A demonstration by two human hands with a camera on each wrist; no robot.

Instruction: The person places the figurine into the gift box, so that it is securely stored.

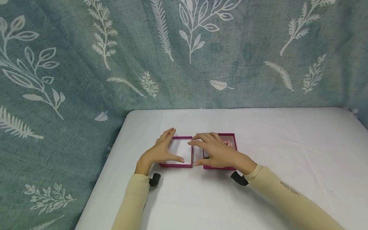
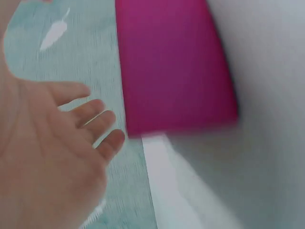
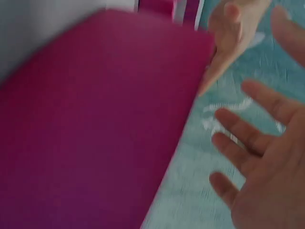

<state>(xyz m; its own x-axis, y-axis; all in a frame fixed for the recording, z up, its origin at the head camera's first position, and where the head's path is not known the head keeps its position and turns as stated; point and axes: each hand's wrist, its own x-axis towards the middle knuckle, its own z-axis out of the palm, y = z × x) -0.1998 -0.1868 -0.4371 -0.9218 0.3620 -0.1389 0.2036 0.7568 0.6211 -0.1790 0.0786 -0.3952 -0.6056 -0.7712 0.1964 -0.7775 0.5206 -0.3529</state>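
Observation:
Two shallow magenta-edged square boxes or trays lie side by side on the table. My left hand (image 1: 159, 151) is spread at the left one (image 1: 191, 153), whose inside looks white. In the left wrist view its fingers are extended beside a magenta side wall (image 2: 176, 67), gripping nothing. Over the right box (image 1: 235, 143) hovers my right hand (image 1: 218, 151), thumb and fingers apart, covering much of it. Inside that box a small pink-red and white item (image 1: 227, 143) shows, and a dark bit (image 1: 206, 157) peeks out by the thumb. The right wrist view shows a large magenta wall (image 3: 95, 119) beside loose fingers.
A white cloth covers the table (image 1: 273, 134). Behind and to the left hangs a green leaf-patterned curtain (image 1: 244, 57). Black wrist mounts (image 1: 239, 178) sit under both forearms, close to the tabletop. A narrow gap separates the two boxes.

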